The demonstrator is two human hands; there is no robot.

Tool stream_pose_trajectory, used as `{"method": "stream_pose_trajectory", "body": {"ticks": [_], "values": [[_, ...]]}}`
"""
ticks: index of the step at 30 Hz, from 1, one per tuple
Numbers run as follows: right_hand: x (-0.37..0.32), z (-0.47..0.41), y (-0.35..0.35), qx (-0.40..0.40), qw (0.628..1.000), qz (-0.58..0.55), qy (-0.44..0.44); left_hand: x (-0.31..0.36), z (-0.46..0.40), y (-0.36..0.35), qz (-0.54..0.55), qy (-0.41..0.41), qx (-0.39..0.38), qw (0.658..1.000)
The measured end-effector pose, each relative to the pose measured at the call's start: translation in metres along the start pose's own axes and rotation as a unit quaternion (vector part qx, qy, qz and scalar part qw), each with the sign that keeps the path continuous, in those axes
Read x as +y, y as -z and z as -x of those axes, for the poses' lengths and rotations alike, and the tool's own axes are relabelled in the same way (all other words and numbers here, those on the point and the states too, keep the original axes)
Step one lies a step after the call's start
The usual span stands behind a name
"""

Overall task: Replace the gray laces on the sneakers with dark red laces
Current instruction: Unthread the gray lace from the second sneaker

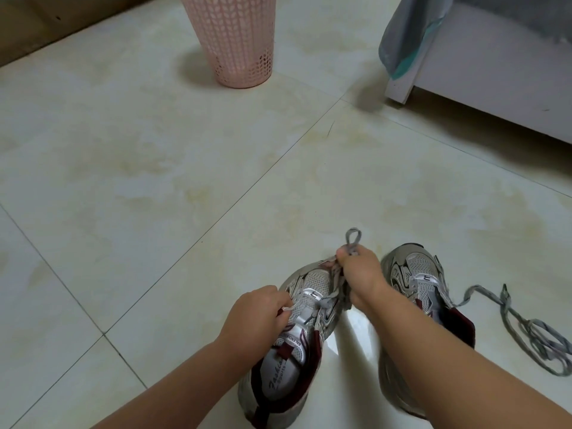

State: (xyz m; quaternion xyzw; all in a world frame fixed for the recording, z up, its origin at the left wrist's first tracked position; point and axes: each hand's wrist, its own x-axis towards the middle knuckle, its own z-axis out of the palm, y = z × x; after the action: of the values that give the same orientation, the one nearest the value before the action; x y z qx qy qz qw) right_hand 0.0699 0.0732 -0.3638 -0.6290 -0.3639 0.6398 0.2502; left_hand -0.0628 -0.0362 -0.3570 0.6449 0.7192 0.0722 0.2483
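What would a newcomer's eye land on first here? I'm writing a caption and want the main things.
First, the two hands at the bottom centre working on the left sneaker: the right hand pinches a bunch of gray lace above its toe, while the left hand grips at the eyelets. Next, the loose gray lace trailing from the right sneaker across the tiles at the right. Last, the pink basket at the top.

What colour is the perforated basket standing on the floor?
Pale pink basket, with a leaf-shaped cut-out pattern; the head view, the only one, shows it.
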Motion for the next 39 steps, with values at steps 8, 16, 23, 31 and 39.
{"method": "stream_pose_trajectory", "body": {"ticks": [8,16,23,31,39], "values": [[-0.006,0.026,0.026,-0.157,0.87,0.46,0.085,0.0,0.002,-0.005,0.01,0.019,0.019,1.0],[0.012,0.031,0.019,-0.147,0.864,0.479,0.052,0.002,0.002,-0.005,0.007,0.027,0.024,0.999],[0.015,0.03,0.035,-0.089,0.985,0.135,-0.058,0.003,0.003,-0.008,0.005,0.045,0.05,0.998],[-0.014,0.031,0.048,-0.056,0.997,-0.022,-0.044,0.014,0.005,-0.002,0.051,0.113,0.07,0.99],[-0.038,0.062,0.052,-0.157,0.97,-0.143,-0.116,0.087,-0.011,0.025,0.272,-0.02,0.039,0.961]]}}
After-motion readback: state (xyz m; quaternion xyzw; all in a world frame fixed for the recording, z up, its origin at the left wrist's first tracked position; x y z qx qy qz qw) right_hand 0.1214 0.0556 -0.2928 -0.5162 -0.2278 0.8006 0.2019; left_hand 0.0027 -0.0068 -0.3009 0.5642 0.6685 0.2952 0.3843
